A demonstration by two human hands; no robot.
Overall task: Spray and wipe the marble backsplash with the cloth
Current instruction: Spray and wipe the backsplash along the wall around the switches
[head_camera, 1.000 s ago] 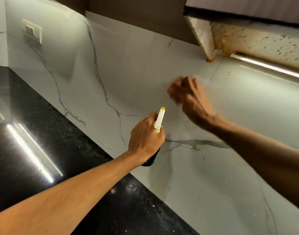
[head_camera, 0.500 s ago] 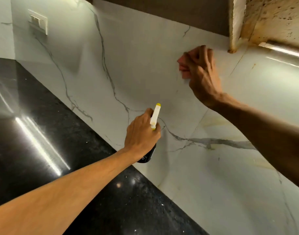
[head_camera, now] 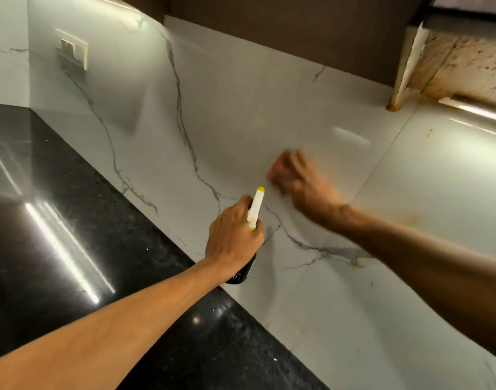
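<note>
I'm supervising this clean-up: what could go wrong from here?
The spray bottle, gripped by the left hand, aims close to the blurred right hand on the backsplash, so a squirt might hit skin. Spray drifting left could wet the wall switch.

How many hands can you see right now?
2. The left hand grips the spray bottle at centre; the right hand, blurred, is by the backsplash, just above and right.

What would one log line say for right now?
left hand: holds spray bottle | right hand: blurred, at marble backsplash | cloth: too blurred to tell
</note>
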